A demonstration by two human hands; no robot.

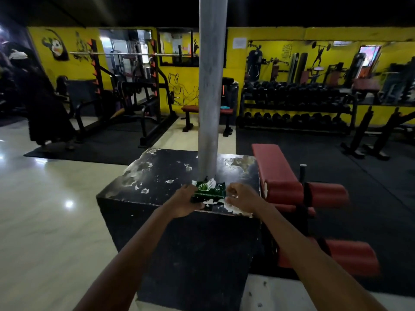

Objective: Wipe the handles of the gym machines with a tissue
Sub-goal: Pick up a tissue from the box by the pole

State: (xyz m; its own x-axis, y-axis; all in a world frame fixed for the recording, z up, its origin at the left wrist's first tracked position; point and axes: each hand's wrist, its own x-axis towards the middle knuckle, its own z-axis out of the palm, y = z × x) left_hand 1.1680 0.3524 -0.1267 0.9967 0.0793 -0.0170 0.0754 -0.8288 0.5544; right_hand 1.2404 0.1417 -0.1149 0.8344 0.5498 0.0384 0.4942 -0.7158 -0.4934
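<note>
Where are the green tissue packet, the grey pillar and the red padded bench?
Green tissue packet point(208, 191): head view, its printed top.
Grey pillar point(212, 90): head view, mid-shaft.
Red padded bench point(272, 163): head view, its flat pad.

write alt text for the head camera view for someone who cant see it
A person's left hand holds a green tissue pack on a chipped black block at the foot of a grey pillar, while the right hand hovers curled beside it. Red padded benches and dumbbell racks fill the yellow-walled gym.
</note>
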